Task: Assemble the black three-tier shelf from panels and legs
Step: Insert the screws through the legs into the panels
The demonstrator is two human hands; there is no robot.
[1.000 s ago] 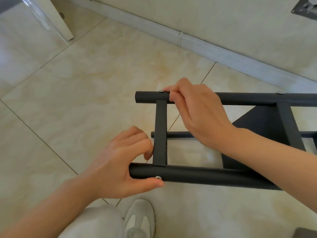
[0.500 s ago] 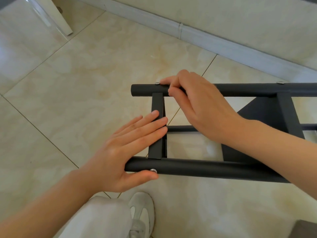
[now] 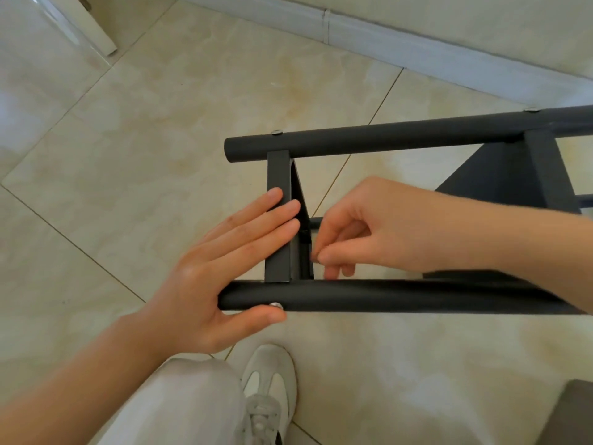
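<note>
- A white furniture leg [image 3: 93,30] stands on the tiled floor [image 3: 160,123], far beyond and to the left of the left grip [image 3: 205,277].
- The left grip is wide: its fingers [image 3: 256,220] lie straight and flat against the outer face of the end panel [image 3: 278,175]. Its thumb runs along the near side of the near leg [image 3: 417,297].
- A silver screw head [image 3: 275,305] sits on that leg, touching the thumb tip.
- A light trouser leg [image 3: 179,406] and a pale shoe [image 3: 272,380] lie below the left grip, nearer the camera.
- The black shelf [image 3: 500,181] lies on its side on the floor, between and beyond the two grips. Its far leg [image 3: 401,139] runs beyond both grips and carries another screw head [image 3: 276,132] above the end panel.
- The right grip [image 3: 369,232] is narrow, just right of the end panel and facing the left grip across it. Its fingers are curled with thumb and forefinger tips pinched together, close above the near leg. Whether a small part sits between them I cannot tell.
- A baseboard [image 3: 385,36] runs along the wall, well beyond the right grip.
</note>
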